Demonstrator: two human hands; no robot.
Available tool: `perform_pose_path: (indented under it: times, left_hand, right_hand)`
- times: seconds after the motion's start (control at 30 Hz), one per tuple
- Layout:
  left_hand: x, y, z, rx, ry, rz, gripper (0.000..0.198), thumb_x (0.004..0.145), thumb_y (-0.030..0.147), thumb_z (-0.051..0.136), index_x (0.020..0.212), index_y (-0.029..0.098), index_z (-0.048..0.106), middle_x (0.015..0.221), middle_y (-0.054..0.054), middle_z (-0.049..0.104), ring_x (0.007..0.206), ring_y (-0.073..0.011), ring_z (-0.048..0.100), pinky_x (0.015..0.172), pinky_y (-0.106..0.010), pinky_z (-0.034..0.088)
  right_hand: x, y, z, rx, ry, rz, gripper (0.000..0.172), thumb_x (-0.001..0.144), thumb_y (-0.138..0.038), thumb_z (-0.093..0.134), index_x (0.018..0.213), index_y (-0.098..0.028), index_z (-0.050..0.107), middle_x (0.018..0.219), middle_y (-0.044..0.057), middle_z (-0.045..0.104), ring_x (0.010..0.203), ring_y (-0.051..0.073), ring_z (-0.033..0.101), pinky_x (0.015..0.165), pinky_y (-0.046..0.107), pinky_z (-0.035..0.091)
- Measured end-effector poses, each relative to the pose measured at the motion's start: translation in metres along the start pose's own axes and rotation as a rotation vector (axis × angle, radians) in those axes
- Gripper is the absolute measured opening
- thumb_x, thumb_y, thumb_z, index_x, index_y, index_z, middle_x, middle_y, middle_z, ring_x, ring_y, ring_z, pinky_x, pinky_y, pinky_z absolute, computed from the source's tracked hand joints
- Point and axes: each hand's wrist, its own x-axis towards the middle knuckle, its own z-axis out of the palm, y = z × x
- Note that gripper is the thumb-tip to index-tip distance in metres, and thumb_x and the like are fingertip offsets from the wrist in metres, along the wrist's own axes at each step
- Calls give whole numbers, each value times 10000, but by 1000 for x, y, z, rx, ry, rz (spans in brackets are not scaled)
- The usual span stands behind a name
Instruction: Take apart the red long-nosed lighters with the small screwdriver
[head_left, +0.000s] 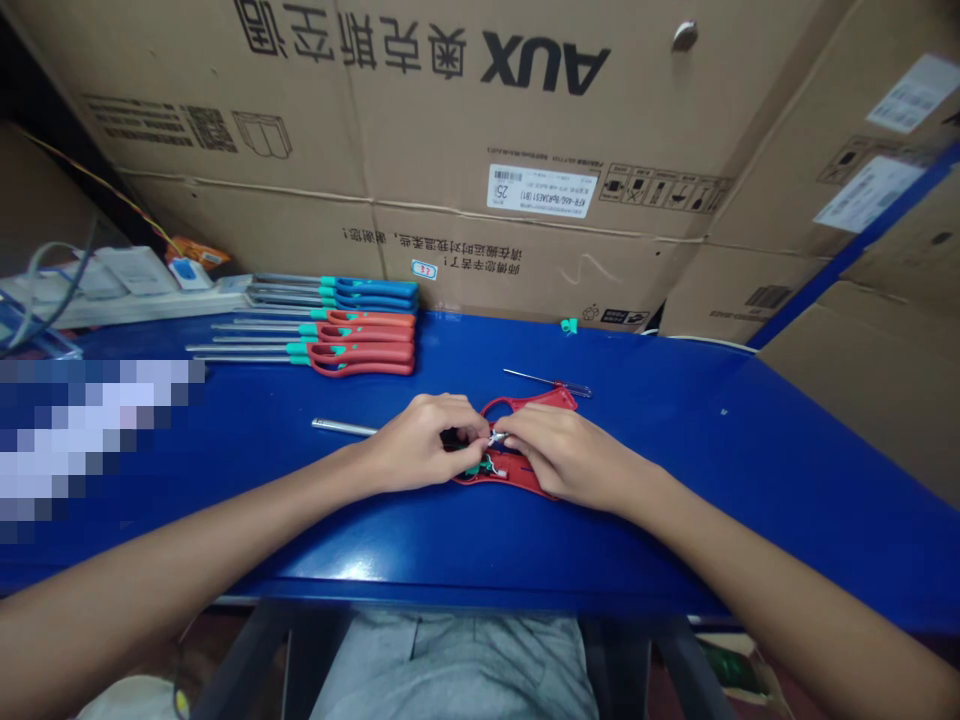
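My left hand (431, 440) and my right hand (574, 450) meet in a pinch above an opened long-nosed gas lighter. Between their fingertips is a small white-and-silver part (496, 437), too small to name further. Below it lies one red half of the lighter's shell (529, 472), with a green piece (474, 467) and white wire in it. The other red shell half (559, 400) is behind my right hand. A metal lighter tube (341, 427) sticks out to the left from under my left hand, which hides its inner end.
Several whole lighters (367, 355) with red, orange and blue handles lie in a row at back left, beside a white power strip (150, 305). A screwdriver (551, 381) and a small green piece (570, 326) are on the blue table (675, 400). Cardboard (420, 150) walls the back.
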Motion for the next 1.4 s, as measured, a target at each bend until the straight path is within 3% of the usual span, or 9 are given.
perform_pose_path:
  times: [0.67,0.8,0.93,1.1,1.27,1.4]
  left_hand:
    - [-1,0,0,31,-26,24,167,870,172,537,795,155,685,694,-25,660,640,-122,561,612,-230,440]
    - [0,0,0,18,-16,19,152,854,159,549,775,155,679,698,-20,667,638,-119,569,612,-228,444]
    - [2,1,0,22,-24,9,129,828,133,559,769,152,672,699,-13,661,646,-119,573,621,-227,443]
    - [1,4,-2,50,-38,-12,108,820,151,564,840,162,671,718,-12,654,683,-132,586,654,-239,454]
    - [0,4,-3,65,-30,65,69,796,208,630,824,150,657,794,-50,684,756,-167,604,743,-293,464]
    - [-1,3,-4,103,-46,97,151,778,283,684,853,154,659,811,-53,686,765,-173,603,761,-308,454]
  right_hand:
    - [4,-5,-5,138,-113,197,207,940,-101,418,994,-138,614,873,92,682,770,189,618,698,295,448]
    - [5,-8,-10,215,-125,259,178,956,-173,442,1010,-161,612,956,86,686,868,198,629,770,320,464]
    - [2,-7,-15,195,-102,261,145,888,-184,551,1027,-171,592,1010,76,660,936,204,612,805,323,469]
    - [0,-5,-18,203,-150,289,143,879,-127,507,1001,-182,560,921,49,660,805,174,612,660,280,456]
    - [0,-8,-21,181,-148,259,88,880,-168,535,948,-169,591,899,59,663,805,179,608,702,294,461]
    - [1,-12,-22,151,-151,224,54,848,-155,562,878,-155,607,856,57,639,773,170,579,708,292,450]
